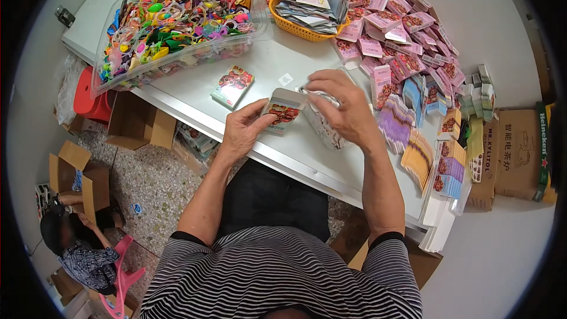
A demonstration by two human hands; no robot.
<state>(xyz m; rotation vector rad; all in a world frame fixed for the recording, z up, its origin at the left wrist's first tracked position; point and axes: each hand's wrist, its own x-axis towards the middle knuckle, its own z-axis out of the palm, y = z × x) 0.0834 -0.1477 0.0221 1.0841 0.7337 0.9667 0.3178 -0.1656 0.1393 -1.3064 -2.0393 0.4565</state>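
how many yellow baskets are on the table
1: the yellow basket, at the far side of the table, between the clear tub and the heap of pink boxes; the heap could hide others.

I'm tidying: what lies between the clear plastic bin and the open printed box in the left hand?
In the head view, a rectangular red-green box lies on the white tabletop.

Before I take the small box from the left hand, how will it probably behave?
The small box is probably light, since its card walls look thin. Its raised flap, standing free, may bend easily. Its flat faces suggest that it would slide, not roll.
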